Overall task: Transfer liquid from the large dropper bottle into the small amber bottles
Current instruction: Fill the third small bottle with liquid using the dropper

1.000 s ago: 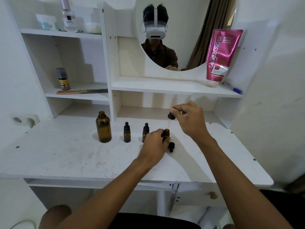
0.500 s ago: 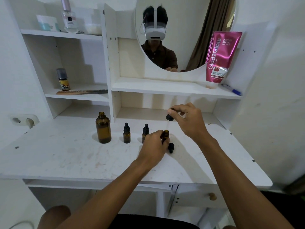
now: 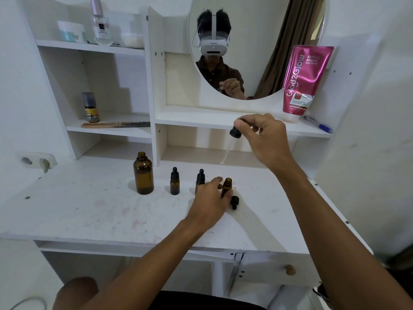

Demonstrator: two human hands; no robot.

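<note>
The right hand (image 3: pixel 266 139) pinches the dropper (image 3: pixel 232 139) above the open small amber bottle (image 3: pixel 226 186), which the left hand (image 3: pixel 210 200) grips. The large dropper bottle (image 3: pixel 143 174) stands uncapped at 9 o'clock. Judged mid-transfer; next, the tip needs aligning over the neck.

Pink tube (image 3: pixel 304 80) right of the mirror (image 3: pixel 257 41) reads "Glad2Glow", "RETINOL BRIGHT BODY SERUM", plus "10X" on its red panel. Labels on the bottles left of the mirror are too small to read.
</note>
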